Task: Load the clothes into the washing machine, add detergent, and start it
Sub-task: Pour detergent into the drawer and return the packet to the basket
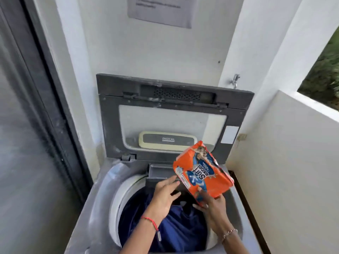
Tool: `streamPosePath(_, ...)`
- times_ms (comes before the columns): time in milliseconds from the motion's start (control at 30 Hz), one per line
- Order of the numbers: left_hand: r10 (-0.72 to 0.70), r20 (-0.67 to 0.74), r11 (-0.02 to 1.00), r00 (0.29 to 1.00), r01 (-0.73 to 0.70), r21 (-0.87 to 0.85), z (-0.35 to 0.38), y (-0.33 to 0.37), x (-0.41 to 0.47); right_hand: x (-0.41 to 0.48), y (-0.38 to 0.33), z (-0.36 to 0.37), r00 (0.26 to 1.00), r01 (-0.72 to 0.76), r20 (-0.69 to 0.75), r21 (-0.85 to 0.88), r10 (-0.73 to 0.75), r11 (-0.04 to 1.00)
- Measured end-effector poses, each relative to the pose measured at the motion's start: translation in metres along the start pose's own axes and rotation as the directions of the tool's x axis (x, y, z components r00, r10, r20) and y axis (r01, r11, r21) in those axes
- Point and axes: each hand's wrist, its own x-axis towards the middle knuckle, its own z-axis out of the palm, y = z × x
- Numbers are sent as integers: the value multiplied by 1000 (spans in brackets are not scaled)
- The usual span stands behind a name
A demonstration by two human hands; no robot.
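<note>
A grey top-loading washing machine (102, 189) stands with its lid (172, 114) raised against the wall. Dark blue clothes (176, 228) fill the drum. My right hand (212, 208) grips the lower corner of an orange detergent packet (203, 173), held upside down and tilted above the rear of the drum. Just left of the packet, my left hand (165, 197) hovers with its fingers spread and nothing in them, beside the dark detergent drawer (159, 173) at the back of the tub opening.
A dark-framed sliding glass door (36, 125) runs along the left. White walls close in behind and on the right, with a low parapet (293, 143) and greenery beyond. A paper notice (161, 10) and a tap (235, 79) are on the wall.
</note>
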Motion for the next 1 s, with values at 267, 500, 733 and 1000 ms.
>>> streamPosePath(267,-116,-98,984,988,101,-150,-28,-3,41,45,-38,28,986,161,31,-426,-163,890)
streamPosePath(500,-119,-98,974,988,97,-203,-30,-8,52,69,-49,33,969,244,114,-587,-220,771)
streamPosePath(733,-129,-62,972,990,114,-205,-37,-14,59,78,-61,42,948,317,209,-697,-241,643)
streamPosePath(1000,-145,-72,970,987,127,-207,-44,-17,59,81,-64,44,938,344,253,-754,-236,559)
